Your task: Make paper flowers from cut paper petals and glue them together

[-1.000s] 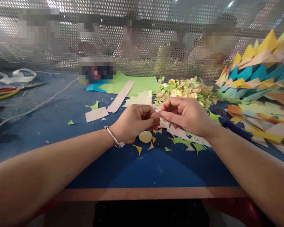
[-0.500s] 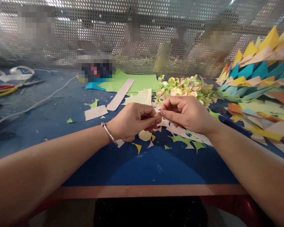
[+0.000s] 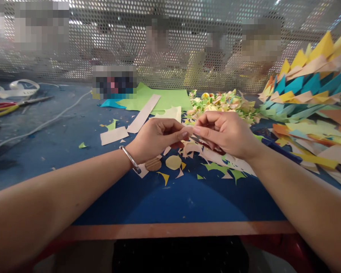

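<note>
Over the table, my left hand (image 3: 161, 134) and my right hand (image 3: 223, 132) meet fingertip to fingertip. Both are closed in a pinch on a small piece of pale pink paper (image 3: 188, 129), mostly covered by the fingers. Below the left hand lie a corrugated brown disc (image 3: 153, 164) and a pale yellow paper disc (image 3: 173, 162). A dark red and metallic item, partly hidden, shows under the right hand. Around it are pink strips with curved cut-outs (image 3: 213, 156) and green scraps (image 3: 216, 167).
Behind my hands is a pile of small curled paper pieces (image 3: 216, 103). Layered folded paper (image 3: 312, 85) stands at the right. Green sheets (image 3: 167, 98) lie at the back, scissors (image 3: 5, 108) at the left, near a white cord (image 3: 45, 123). A perforated metal panel (image 3: 173, 53) bounds the table.
My hands have risen slightly and the left fingers have shifted along the paper piece. The corrugated disc under the left hand shows more fully, and the dark red item has come into view.
</note>
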The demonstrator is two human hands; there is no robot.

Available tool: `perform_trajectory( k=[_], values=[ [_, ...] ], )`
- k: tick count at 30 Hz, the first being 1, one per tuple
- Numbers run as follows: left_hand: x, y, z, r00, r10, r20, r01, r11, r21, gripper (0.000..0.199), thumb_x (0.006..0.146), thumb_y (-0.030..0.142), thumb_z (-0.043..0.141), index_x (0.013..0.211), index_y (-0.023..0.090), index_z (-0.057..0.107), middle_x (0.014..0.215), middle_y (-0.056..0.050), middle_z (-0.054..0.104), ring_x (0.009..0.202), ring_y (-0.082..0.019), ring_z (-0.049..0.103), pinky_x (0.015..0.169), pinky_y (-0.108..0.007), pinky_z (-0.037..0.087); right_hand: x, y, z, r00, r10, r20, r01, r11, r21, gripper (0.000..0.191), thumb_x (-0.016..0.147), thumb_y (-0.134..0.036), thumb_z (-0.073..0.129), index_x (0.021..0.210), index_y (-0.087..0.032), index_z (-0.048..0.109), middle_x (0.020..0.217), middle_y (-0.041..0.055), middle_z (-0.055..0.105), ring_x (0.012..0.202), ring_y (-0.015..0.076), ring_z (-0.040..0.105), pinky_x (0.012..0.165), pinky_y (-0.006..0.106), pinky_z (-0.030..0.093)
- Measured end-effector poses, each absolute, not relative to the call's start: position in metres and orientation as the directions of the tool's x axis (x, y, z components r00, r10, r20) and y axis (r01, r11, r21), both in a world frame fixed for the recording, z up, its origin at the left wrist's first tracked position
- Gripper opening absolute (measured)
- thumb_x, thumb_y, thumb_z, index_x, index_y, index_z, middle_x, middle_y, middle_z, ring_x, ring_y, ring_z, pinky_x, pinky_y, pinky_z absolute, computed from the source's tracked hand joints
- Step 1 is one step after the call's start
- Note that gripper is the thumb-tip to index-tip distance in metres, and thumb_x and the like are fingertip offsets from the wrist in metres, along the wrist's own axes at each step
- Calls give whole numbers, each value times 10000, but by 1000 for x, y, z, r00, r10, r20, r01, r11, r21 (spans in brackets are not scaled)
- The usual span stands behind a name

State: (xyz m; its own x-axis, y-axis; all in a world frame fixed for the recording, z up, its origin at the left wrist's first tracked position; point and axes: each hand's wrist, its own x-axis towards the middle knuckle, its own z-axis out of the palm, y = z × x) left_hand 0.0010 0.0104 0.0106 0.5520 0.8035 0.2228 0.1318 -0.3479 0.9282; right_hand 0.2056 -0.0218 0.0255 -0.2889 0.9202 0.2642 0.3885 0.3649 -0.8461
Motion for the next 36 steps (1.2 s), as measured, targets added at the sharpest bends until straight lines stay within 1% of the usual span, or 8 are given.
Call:
perform_trajectory(
  k=[4, 7, 15, 21, 27, 32, 34, 36],
  values=[
    [4, 9, 10, 526, 835, 159, 82, -237, 968, 88, 853, 204, 698, 829, 124, 671, 747, -22, 720, 679, -98, 705, 633, -183, 566, 203, -23, 26, -277, 928, 250, 406, 349, -845, 250, 859, -381, 720, 777, -183, 592, 577, -44, 515, 461, 71, 455, 357, 213, 289],
    [5, 8, 11, 514, 844, 157, 74, -226, 971, 86, 856, 200, 694, 832, 129, 651, 755, -22, 718, 685, -100, 702, 666, -205, 583, 200, -25, 28, -278, 928, 249, 415, 350, -840, 282, 847, -420, 726, 764, -186, 594, 577, -37, 512, 474, 81, 465, 358, 217, 287],
    [6, 6, 12, 486, 860, 154, 42, -199, 979, 81, 838, 173, 703, 831, 124, 638, 730, -17, 714, 658, -95, 693, 663, -208, 588, 201, -23, 24, -304, 926, 225, 433, 344, -833, 258, 816, -405, 766, 829, -178, 645, 609, -31, 550, 471, 77, 460, 369, 214, 310],
    [5, 6, 12, 508, 853, 120, 28, -156, 987, 80, 867, 187, 684, 847, 116, 655, 760, -36, 752, 687, -107, 726, 657, -198, 586, 202, -22, 24, -294, 925, 241, 454, 357, -816, 214, 860, -358, 724, 797, -172, 638, 569, -44, 523, 431, 67, 435, 378, 223, 322],
    [5, 5, 15, 502, 854, 138, 91, -211, 973, 102, 890, 222, 659, 868, 122, 662, 774, -50, 766, 716, -122, 737, 638, -193, 579, 200, -26, 29, -290, 921, 261, 448, 371, -813, 279, 847, -426, 731, 757, -183, 630, 590, -24, 553, 452, 80, 456, 372, 228, 315],
    [2, 7, 14, 511, 831, 219, 113, -317, 942, 152, 904, 263, 627, 887, 123, 681, 807, -69, 766, 705, -126, 726, 643, -211, 570, 201, -26, 29, -287, 922, 260, 475, 373, -797, 305, 861, -461, 707, 751, -190, 618, 568, -25, 536, 443, 83, 435, 385, 241, 302],
    [-1, 8, 17, 525, 817, 236, 209, -393, 896, 187, 906, 288, 604, 856, 131, 692, 779, -64, 757, 658, -117, 696, 610, -213, 541, 203, -25, 28, -294, 921, 255, 507, 376, -776, 293, 879, -459, 683, 772, -194, 619, 541, -33, 518, 436, 84, 418, 405, 249, 300],
    [-6, 9, 20, 566, 797, 213, 379, -480, 791, 165, 860, 281, 633, 811, 144, 710, 706, -42, 731, 595, -108, 637, 557, -214, 480, 205, -23, 27, -313, 923, 221, 562, 368, -741, 281, 882, -442, 677, 765, -194, 614, 519, -40, 505, 439, 88, 416, 432, 256, 300]
  ],
)
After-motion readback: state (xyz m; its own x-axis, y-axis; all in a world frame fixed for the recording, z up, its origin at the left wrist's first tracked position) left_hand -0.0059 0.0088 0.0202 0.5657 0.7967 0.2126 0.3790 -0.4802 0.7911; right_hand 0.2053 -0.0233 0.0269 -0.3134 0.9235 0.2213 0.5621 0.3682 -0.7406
